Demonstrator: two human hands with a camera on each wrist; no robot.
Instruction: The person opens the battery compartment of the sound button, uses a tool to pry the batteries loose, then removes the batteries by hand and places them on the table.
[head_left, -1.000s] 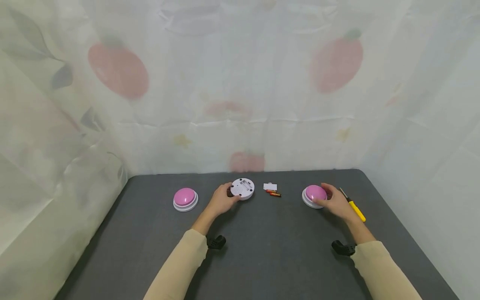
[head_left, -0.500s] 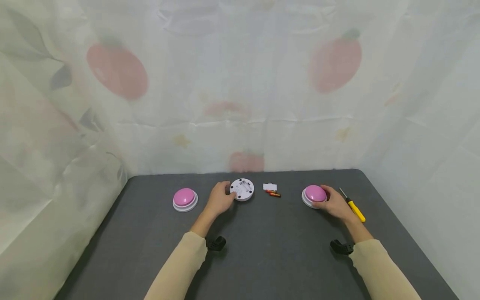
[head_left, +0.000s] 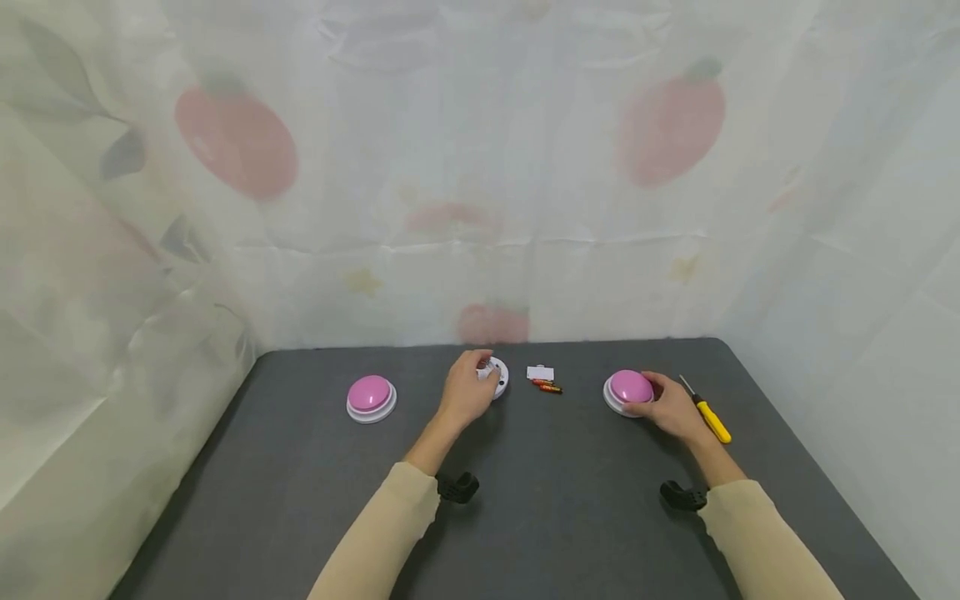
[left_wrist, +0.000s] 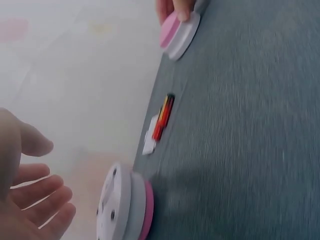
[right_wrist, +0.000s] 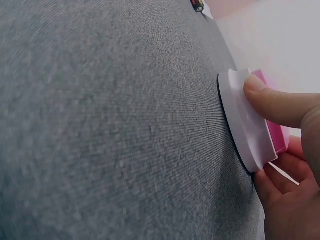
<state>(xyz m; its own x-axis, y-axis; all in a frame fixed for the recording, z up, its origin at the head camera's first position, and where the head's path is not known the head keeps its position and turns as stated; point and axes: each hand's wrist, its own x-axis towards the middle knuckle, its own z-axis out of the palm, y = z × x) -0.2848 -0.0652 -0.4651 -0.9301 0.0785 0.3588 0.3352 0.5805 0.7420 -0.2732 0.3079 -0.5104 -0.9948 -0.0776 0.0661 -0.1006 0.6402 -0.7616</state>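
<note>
My left hand [head_left: 465, 392] hovers over an upturned white push button [head_left: 501, 380], hiding much of its underside in the head view. In the left wrist view, the fingers are apart from that button [left_wrist: 113, 210], whose pink dome faces the table. My right hand [head_left: 675, 410] grips a second push button [head_left: 628, 385], pink side up, by its white base. The right wrist view shows my thumb on the near side of that base [right_wrist: 242, 117] and fingertips at the other. A third pink push button [head_left: 369, 394] stands on the left, untouched.
Between the two hands lie a small white battery cover [head_left: 539, 372] and red-and-black batteries [head_left: 551, 389]. A yellow-handled screwdriver [head_left: 714, 422] lies just right of my right hand. A printed fabric curtain [head_left: 570, 275] rises behind the dark table [head_left: 555, 500].
My left hand has let go of the upturned push button's edge and moved right and up over it. My right hand stays on its button, nearly still.
</note>
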